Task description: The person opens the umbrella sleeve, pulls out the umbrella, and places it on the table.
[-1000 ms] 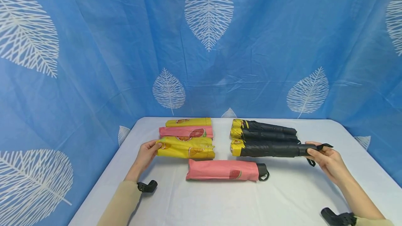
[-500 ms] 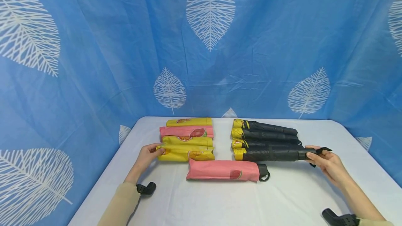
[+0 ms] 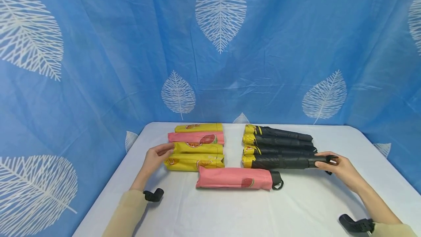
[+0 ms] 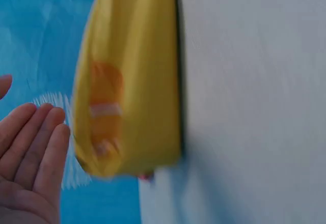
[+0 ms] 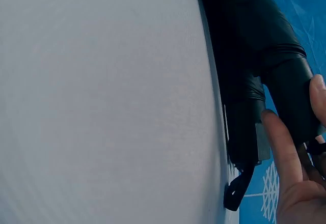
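Observation:
My left hand [image 3: 156, 160], fingers extended, is off the left end of the front yellow umbrella sleeve [image 3: 189, 164], which has an orange-slice print. In the left wrist view a gap shows between the fingers [image 4: 43, 147] and the yellow sleeve [image 4: 132, 91]. On the right, my right hand [image 3: 343, 171] pinches the handle of the front folded black umbrella [image 3: 279, 162], its thumb on the near side. That umbrella has a yellow tip end and lies in front of similar ones. In the right wrist view, the handle [image 5: 290, 91] is between thumb and fingers.
Behind the front sleeve lie another yellow sleeve [image 3: 200, 148], a pink sleeve [image 3: 184, 137] and a yellow one [image 3: 210, 127]. A pink-sleeved umbrella [image 3: 230, 178] with a black handle lies nearer, on the white table [image 3: 230, 215]. A blue leaf-print curtain [image 3: 269, 65] stands behind.
My left hand has let go of the front yellow sleeve and drawn back slightly. The front black umbrella has come down and nearer, with my right hand still at its handle.

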A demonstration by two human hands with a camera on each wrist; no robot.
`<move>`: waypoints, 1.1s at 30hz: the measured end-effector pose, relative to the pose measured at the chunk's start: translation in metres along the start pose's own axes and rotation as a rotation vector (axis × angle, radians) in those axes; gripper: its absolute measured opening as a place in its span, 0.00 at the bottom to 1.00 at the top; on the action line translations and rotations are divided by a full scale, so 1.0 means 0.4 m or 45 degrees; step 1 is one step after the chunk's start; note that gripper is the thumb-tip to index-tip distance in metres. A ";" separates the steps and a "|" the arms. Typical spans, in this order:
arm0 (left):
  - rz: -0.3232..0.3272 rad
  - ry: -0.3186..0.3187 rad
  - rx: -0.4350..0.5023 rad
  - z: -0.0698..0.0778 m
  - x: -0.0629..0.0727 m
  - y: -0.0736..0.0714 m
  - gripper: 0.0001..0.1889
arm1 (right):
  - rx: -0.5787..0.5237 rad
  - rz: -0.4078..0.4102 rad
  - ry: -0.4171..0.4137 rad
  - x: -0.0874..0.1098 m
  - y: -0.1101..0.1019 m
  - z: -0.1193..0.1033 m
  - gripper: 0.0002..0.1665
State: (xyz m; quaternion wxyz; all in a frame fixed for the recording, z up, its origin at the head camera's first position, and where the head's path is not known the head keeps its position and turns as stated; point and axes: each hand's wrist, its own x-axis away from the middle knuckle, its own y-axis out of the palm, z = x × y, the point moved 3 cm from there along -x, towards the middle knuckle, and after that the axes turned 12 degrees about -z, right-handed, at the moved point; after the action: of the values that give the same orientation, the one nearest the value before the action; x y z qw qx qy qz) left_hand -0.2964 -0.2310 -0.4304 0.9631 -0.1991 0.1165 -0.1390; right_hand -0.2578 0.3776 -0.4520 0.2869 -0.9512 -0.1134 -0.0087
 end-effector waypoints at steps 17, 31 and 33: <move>-0.658 0.076 0.169 0.028 0.013 0.185 0.24 | 0.262 -0.022 0.030 -0.009 0.004 0.012 0.36; -0.742 0.031 -0.104 0.014 -0.009 0.264 0.28 | 0.318 -0.054 0.031 -0.009 0.005 0.022 0.36; -0.751 0.033 -0.118 0.014 -0.010 0.273 0.29 | 0.329 -0.051 0.035 -0.008 0.006 0.024 0.36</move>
State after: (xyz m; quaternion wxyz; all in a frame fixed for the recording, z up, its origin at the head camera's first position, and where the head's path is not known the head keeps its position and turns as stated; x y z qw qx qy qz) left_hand -0.2744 -0.1316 -0.4701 0.8695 -0.2662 0.0722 -0.4097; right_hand -0.2610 0.3802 -0.4614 0.4084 -0.9036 -0.1287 -0.0128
